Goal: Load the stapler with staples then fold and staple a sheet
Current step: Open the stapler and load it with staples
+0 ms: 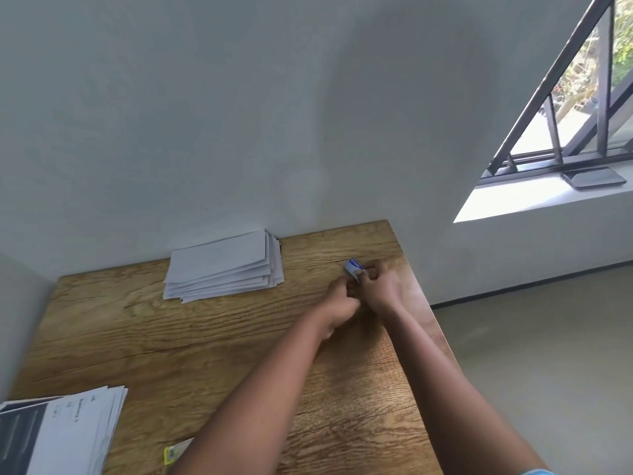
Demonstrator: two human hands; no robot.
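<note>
Both hands meet near the far right corner of the wooden table (212, 341). My right hand (380, 286) pinches a small blue and white staple box (354, 267) with curled fingers. My left hand (342, 305) is curled right beside it, fingers touching the same spot; what it holds is hidden behind the knuckles. A pile of folded white sheets (226, 269) lies against the wall at the back. A stack of printed sheets (58, 433) sits at the near left corner. The stapler is not visible.
A small yellow-green object (173, 454) lies at the near edge, partly under my left forearm. The table's right edge (435, 320) drops to the floor. A barred window (579, 108) with a dark flat item (594, 178) on its sill is at the upper right.
</note>
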